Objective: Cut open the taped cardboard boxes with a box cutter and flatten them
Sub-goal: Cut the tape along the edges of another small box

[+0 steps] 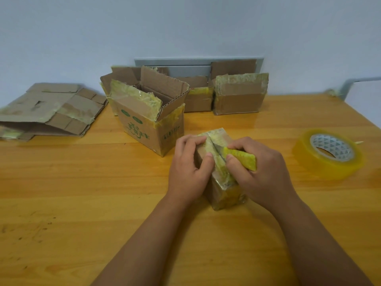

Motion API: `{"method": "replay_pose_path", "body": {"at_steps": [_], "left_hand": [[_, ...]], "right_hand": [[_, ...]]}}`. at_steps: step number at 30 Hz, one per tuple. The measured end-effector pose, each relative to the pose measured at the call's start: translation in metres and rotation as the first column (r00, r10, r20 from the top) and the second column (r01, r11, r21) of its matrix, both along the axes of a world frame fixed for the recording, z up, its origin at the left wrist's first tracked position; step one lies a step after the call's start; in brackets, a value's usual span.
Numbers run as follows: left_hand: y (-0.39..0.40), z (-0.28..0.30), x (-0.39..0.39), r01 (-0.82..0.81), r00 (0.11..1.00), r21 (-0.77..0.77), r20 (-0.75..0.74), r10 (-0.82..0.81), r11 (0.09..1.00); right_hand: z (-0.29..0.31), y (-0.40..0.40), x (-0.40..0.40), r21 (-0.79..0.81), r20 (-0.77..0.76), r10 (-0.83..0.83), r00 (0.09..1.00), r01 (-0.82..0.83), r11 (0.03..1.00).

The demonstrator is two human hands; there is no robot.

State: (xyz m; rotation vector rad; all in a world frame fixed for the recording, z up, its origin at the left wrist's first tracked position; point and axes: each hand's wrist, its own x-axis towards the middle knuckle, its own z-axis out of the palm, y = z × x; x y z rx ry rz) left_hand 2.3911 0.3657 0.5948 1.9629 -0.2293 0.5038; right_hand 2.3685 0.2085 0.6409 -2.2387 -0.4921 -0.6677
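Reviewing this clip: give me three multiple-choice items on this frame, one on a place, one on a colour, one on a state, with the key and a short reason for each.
1. Where on the table does the tape roll lie?
A. On its right side
B. Beside the flattened cardboard at far left
C. Inside the open box

2. What colour is the box cutter handle?
A. Red
B. Yellow
C. Black

3. What state is the small box under the hands in?
A. Flattened
B. Flaps folded wide open
C. Standing and wrapped in tape, with a slit along its top

Key: 1 A, the roll lies flat right of the right hand. 2 B, a yellow handle shows in that hand's grip. 3 C, the left hand holds the box while a dark slit runs along the taped top.
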Motion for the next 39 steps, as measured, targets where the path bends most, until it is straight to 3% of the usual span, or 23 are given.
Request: {"method": "replay_pose_path", "body": {"at_steps": [4, 9, 14, 23, 29, 33, 37, 39], "left_hand": [[0.001, -0.001, 0.000, -0.002, 1.000, 0.004, 0.003, 0.002, 1.000], [0.000, -0.002, 0.000, -0.016, 1.000, -0.006, -0.006, 0.016, 1.000], [-0.001, -0.004, 0.001, -0.012, 1.000, -0.017, -0.001, 0.012, 1.000], [-0.001, -0.003, 0.001, -0.033, 0.999, -0.026, 0.002, 0.033, 0.999], [-0.001, -0.004, 0.001, -0.031, 0.999, -0.033, -0.011, 0.031, 0.999], [-0.002, -0.005, 0.000, -0.020, 1.000, -0.039, -0.017, 0.019, 0.999], [-0.001, -0.005, 0.000, 0.001, 1.000, -0.056, 0.005, 0.000, 0.998], [-0.002, -0.005, -0.002, 0.010, 1.000, -0.072, 0.015, -0.009, 0.997]], "right_hand": [[-0.001, 0.001, 0.002, -0.007, -0.005, -0.009, 1.000, 0.008, 1.000], [0.001, -0.005, -0.001, 0.041, 0.105, 0.044, 0.994, -0.048, 0.998], [0.001, -0.002, 0.001, 0.001, 0.056, 0.039, 0.998, -0.039, 0.999], [0.005, -0.010, -0.002, 0.025, 0.105, 0.086, 0.991, -0.089, 0.996], [0.013, -0.024, -0.006, 0.266, 0.178, 0.019, 0.984, -0.067, 0.962], [0.012, -0.031, 0.000, 0.417, 0.154, -0.137, 0.978, 0.061, 0.907], [0.008, -0.041, 0.015, 0.306, 0.008, -0.354, 0.935, 0.334, 0.891], [0.005, -0.047, 0.025, 0.149, -0.102, -0.385, 0.917, 0.396, 0.906]]}}
